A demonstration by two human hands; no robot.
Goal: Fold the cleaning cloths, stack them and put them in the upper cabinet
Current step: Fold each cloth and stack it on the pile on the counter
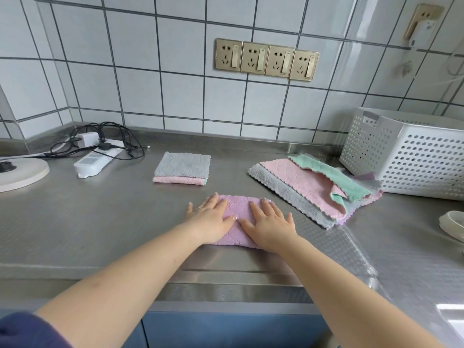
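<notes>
Left hand [213, 217] and right hand [270, 223] lie flat, fingers straight, pressing a folded purple cloth [237, 212] at the tabletop's [100, 222] near edge. Beyond it, a small folded stack [182, 168], grey on top. To the right, an unfolded pile [313, 187] awaits; the task looks under halfway, with no cabinet in view. Steel surface, tiled wall [150, 71], white perforated basket [406, 151], power strip [96, 160].

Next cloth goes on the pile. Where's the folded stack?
The folded stack sits mid-counter in the head view, beyond the left hand, between the power strip and the unfolded cloths.
</notes>
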